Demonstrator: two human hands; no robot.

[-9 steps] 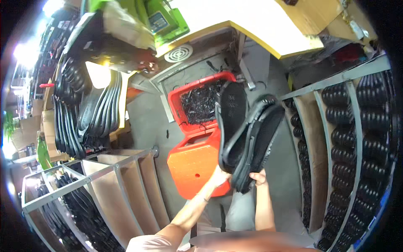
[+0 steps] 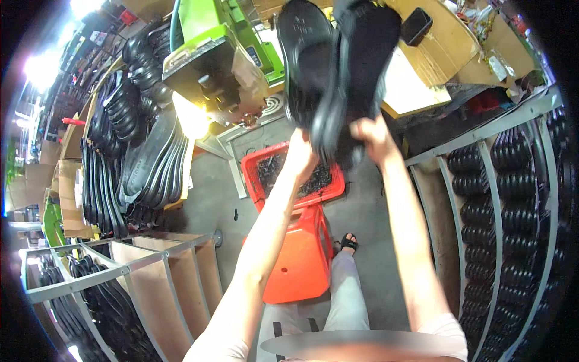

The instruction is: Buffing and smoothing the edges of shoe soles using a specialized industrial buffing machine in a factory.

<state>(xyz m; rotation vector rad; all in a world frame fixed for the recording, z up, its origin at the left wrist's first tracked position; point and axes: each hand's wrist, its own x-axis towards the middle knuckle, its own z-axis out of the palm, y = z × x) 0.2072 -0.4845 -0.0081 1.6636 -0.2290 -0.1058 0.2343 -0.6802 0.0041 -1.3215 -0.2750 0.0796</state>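
Left hand (image 2: pixel 303 155), right hand (image 2: pixel 375 137) gripping soles (image 2: pixel 304 66); I'm holding them over bench (image 2: pixel 416 84) near edge, next move likely needing steadiness.

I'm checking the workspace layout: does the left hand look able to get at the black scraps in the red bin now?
Probably not: the left hand grips black shoe soles, though the red bin stands open, its black scraps exposed.
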